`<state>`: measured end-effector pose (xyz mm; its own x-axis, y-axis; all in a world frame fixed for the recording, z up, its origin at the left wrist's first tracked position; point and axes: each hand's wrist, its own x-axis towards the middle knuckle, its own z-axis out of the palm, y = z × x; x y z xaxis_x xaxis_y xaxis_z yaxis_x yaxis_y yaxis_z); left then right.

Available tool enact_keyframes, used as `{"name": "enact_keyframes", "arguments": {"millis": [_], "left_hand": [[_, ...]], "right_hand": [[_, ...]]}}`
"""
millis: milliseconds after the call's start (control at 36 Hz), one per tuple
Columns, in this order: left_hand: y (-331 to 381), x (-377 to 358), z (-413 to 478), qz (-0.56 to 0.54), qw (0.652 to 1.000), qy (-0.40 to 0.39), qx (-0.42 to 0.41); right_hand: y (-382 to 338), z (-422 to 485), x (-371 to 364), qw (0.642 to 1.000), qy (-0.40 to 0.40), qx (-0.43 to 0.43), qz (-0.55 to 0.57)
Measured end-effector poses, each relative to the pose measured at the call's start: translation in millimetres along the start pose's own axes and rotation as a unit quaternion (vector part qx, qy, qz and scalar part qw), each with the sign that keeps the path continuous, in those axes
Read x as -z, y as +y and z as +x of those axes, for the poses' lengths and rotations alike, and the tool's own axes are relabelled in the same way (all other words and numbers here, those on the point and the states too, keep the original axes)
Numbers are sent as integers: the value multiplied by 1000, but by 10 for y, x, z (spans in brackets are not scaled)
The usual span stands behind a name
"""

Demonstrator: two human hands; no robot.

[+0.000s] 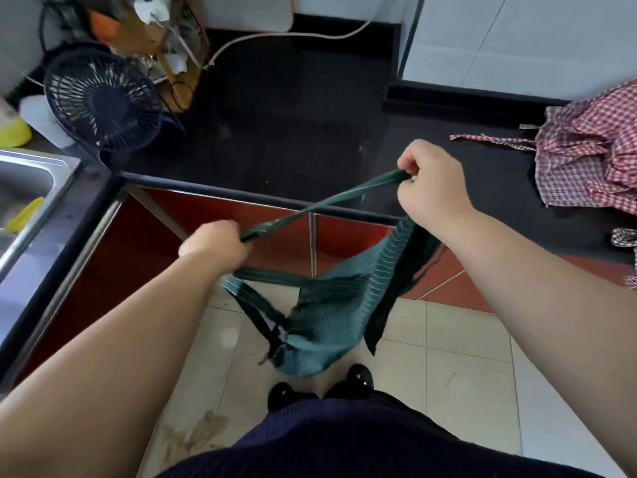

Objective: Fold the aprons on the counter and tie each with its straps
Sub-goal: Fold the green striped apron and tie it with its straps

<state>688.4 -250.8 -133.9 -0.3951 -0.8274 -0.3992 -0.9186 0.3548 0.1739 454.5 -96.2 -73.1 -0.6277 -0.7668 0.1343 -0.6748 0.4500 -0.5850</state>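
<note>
green apron [324,315] hanging, strap [324,205] betw. both hands

Soft even daylight, bright on white wall tiles [517,39] behind the black counter [293,132], dull sheen on its top, left hand [215,244] and green strap [320,205] motion-smeared before its front edge, right hand [431,188] above that edge sharper, wide-angle bending toward frame edges.
</note>
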Motion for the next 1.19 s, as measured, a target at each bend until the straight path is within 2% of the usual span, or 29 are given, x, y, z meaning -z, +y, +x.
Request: {"name": "enact_keyframes", "arguments": {"millis": [56, 111, 167, 194, 222, 250, 306, 361, 389, 444, 500, 528, 583, 694, 778, 833, 889, 944, 1000, 1056, 1139, 1194], "left_hand": [[-117, 40, 24, -71, 986, 126, 78], [-131, 115, 45, -212, 951, 192, 116], [-35, 207, 51, -388, 898, 166, 121], [64, 252, 31, -458, 871, 129, 121], [166, 299, 13, -513, 845, 96, 120], [280, 334, -6, -529, 838, 73, 111], [486, 416, -65, -496, 864, 58, 61], [670, 500, -153, -450, 892, 51, 5], [757, 554, -227, -426, 903, 44, -27], [823, 627, -320, -370, 920, 53, -121], [817, 674, -385, -331, 921, 63, -194], [787, 669, -389, -325, 921, 67, -204], [688, 660, -369, -344, 917, 68, -190], [628, 589, -358, -402, 897, 86, -165], [707, 581, -371, -432, 878, 89, -184], [649, 613, -345, -421, 878, 84, -213], [480, 610, -318, -403, 888, 3, -220], [334, 547, -321, -441, 863, -149, -197], [279, 430, -338, -467, 835, -248, -151], [256, 320, -310, -409, 864, -264, -131], [204, 238, -230, -221, 920, -279, -160], [142, 191, -175, -114, 933, -301, -162]], "right_hand": [[7, -5, -32, 999, -18, -15, -49], [-4, 6, -49, 995, -46, -46, -79], [-48, 37, -62, 990, -94, -71, -78], [-90, 42, -57, 985, -138, -86, -54], [-138, 45, -69, 977, -186, -102, -8], [-179, 35, -72, 964, -232, -119, 58], [-311, 9, -105, 928, -308, -115, 175], [-414, -1, -150, 891, -378, -92, 233], [-458, -4, -189, 877, -408, -79, 240], [-567, -27, -285, 875, -447, -51, 177], [-641, -50, -367, 892, -433, -17, 129], [-646, -60, -386, 902, -409, -9, 139], [-671, -36, -384, 907, -383, -7, 176], [-754, 10, -398, 894, -430, 32, 126], [-843, -27, -494, 922, -361, 49, 135], [-854, -29, -489, 928, -332, 39, 166], [-844, -23, -418, 915, -350, 20, 198], [-804, 14, -354, 906, -367, 19, 210], [-790, 32, -298, 906, -367, 18, 210], [-751, 52, -268, 909, -348, 2, 228], [-653, 58, -200, 909, -315, -35, 272], [-593, 55, -151, 907, -301, -45, 291]]}}
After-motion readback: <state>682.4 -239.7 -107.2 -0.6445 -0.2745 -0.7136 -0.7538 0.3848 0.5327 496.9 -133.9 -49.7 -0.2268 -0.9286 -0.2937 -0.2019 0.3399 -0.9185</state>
